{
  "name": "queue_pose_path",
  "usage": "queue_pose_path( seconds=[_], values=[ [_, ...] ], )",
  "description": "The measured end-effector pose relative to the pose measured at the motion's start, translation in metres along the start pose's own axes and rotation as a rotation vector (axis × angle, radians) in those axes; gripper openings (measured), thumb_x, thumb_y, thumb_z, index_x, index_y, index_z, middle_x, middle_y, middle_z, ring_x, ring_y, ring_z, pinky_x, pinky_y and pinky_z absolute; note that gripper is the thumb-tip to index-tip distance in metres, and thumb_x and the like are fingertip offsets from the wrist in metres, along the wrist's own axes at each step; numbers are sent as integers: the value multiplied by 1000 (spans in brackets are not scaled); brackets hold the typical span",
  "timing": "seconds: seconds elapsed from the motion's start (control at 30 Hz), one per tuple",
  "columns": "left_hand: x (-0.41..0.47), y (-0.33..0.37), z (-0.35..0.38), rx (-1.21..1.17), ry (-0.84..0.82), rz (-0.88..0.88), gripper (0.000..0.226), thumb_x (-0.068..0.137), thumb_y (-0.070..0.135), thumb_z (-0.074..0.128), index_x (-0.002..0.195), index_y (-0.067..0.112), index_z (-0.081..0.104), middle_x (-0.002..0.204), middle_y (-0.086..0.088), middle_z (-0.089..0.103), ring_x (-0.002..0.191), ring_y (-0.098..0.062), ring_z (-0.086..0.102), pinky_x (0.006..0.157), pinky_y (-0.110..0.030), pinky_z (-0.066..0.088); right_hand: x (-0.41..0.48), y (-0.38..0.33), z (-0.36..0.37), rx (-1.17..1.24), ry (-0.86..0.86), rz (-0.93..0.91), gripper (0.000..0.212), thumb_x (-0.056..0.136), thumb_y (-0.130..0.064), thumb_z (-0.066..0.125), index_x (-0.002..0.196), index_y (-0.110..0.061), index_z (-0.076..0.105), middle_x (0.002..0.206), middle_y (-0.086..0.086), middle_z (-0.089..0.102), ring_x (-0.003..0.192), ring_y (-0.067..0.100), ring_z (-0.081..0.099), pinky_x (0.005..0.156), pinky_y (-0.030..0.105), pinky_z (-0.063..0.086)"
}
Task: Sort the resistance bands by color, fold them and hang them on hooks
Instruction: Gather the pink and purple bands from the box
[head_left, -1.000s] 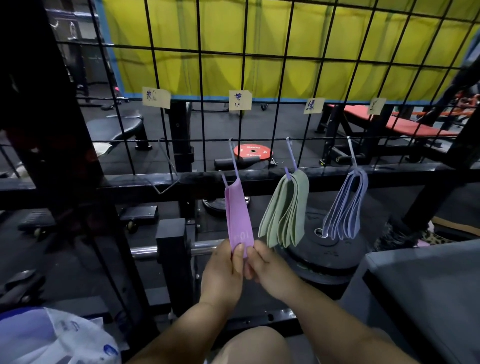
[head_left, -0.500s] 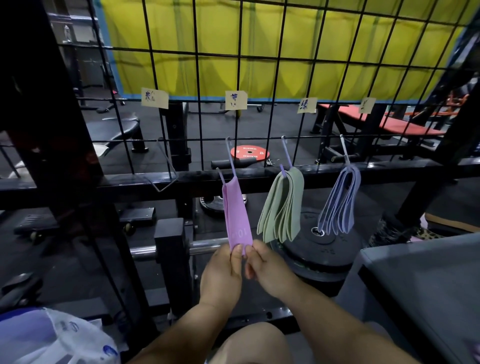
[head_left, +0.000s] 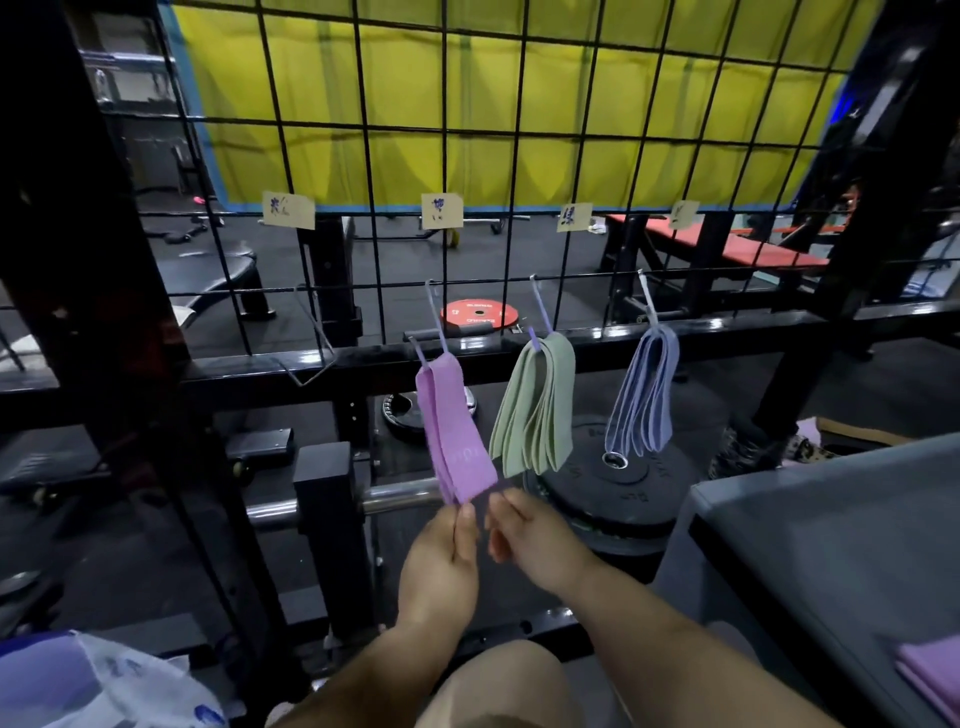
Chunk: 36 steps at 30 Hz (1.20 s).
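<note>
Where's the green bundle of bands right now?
Head view, centre: the green bands hang from a hook, between the pink bands on their left and the blue-grey bands on their right, above the black weight plate.

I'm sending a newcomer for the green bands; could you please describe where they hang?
On the black wire grid before the yellow curtain, three bundles hang in a row. The green bands are the middle bundle, between the purple bands and the blue bands. They alone are sage green, fanned out widest.
</note>
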<state>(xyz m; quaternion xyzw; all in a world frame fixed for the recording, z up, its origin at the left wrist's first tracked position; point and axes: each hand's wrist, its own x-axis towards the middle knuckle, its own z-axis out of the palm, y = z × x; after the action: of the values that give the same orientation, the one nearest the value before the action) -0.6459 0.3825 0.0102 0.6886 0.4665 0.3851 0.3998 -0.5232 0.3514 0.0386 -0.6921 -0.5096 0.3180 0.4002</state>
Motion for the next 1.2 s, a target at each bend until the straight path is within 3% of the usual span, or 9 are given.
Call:
queue_pose_path(
  seconds=[0.2,0.33,0.43,0.57,0.63,0.77,0.9,1.07,1.2],
  values=[
    [-8,6,26,31,-92,76,38,102,36,36,68,22,49,67,1,54,68,-13,53,59,-18,34,-21,12,-20,71,80,95,41,105,-32,38,68,-19,50,62,-2,58,64,13,56,77,30,49],
    [-12,19,59,2,-166,150,38,98,44,35,67,25,47,65,6,53,64,-3,51,60,-23,35,-39,30,-51,125,219,145,40,105,-28,40,67,-18,49,63,-4,54,62,9,52,72,24,48],
    [-14,33,94,78,-278,197,38,100,43,32,71,25,48,70,6,56,68,-5,53,57,-17,32,-53,48,-82,90,329,220,37,105,-27,39,71,-19,50,69,-5,54,70,11,53,64,12,41],
    [-21,56,155,123,-410,250,43,100,47,33,87,16,58,91,-3,65,87,-22,59,71,-30,40,-81,77,-127,87,455,286,34,105,-28,39,76,-18,54,76,-1,58,81,19,56,80,32,46],
    [-28,71,184,92,-496,264,38,102,40,36,85,14,57,90,-6,64,88,-24,59,78,-38,45,-97,88,-153,4,512,343,35,105,-30,36,83,-15,57,77,1,59,82,21,56,80,30,45],
    [-49,93,237,60,-656,304,40,102,40,40,70,17,45,80,-13,60,84,-33,59,75,-41,45,-129,117,-203,-107,638,453,28,104,-29,37,86,-18,56,84,9,64,84,28,59,84,38,48],
    [-66,107,283,217,-825,390,41,103,43,33,90,12,56,102,-14,63,100,-30,58,86,-37,44,-159,149,-240,-216,796,575,26,95,-39,46,75,-23,49,79,5,62,82,31,62,75,38,51],
    [-77,116,317,308,-886,436,37,103,35,36,113,10,61,117,-13,62,109,-31,56,86,-33,41,-183,172,-258,-555,755,711,21,94,-28,51,73,-24,56,93,5,67,92,27,61,70,30,42],
    [-82,107,337,293,-938,419,26,99,27,42,94,10,62,106,-15,64,101,-34,58,80,-35,44,-185,186,-262,-697,686,768,23,89,-29,50,87,-23,72,87,1,69,90,21,61,66,28,41]
  ],
)
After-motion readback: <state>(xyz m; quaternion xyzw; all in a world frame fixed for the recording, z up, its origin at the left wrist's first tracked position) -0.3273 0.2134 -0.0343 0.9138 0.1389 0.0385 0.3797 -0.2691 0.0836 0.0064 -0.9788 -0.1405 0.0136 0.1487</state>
